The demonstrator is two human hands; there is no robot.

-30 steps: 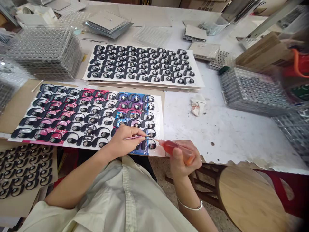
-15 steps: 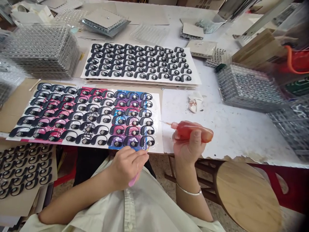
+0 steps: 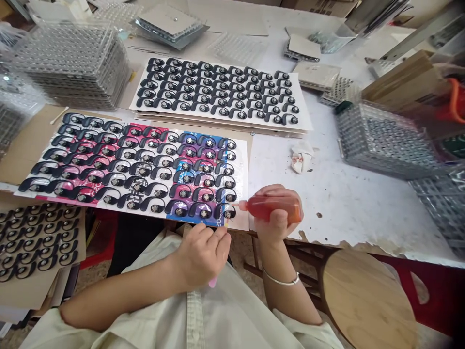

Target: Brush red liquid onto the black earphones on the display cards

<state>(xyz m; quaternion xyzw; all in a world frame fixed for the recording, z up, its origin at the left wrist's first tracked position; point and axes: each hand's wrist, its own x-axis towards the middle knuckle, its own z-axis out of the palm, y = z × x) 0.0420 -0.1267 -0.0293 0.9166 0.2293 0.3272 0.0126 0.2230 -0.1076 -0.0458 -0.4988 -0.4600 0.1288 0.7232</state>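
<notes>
My right hand (image 3: 276, 224) is closed round a small bottle of red liquid (image 3: 271, 208); its thin nozzle points left at the black ear-hook parts (image 3: 225, 212) on the near right corner of a pink, purple and blue sheet (image 3: 138, 169). My left hand (image 3: 203, 252) is curled just below the sheet's near edge, over my lap, gripping a thin pink tool (image 3: 212, 282) whose end sticks out under the fingers. Rows of the same black ear-hook parts cover the coloured sheet.
A white sheet (image 3: 221, 94) full of black ear-hook parts lies behind. Stacks of clear blister trays (image 3: 72, 68) stand at the left and another stack of blister trays (image 3: 385, 140) at the right. A crumpled tissue (image 3: 301, 156) lies on the white table. A round wooden stool (image 3: 366, 295) is at my right.
My left hand drew the pink tool off the sheet, down toward my lap. My right hand swung the red bottle away, then back, its nozzle again at the sheet's near right corner.
</notes>
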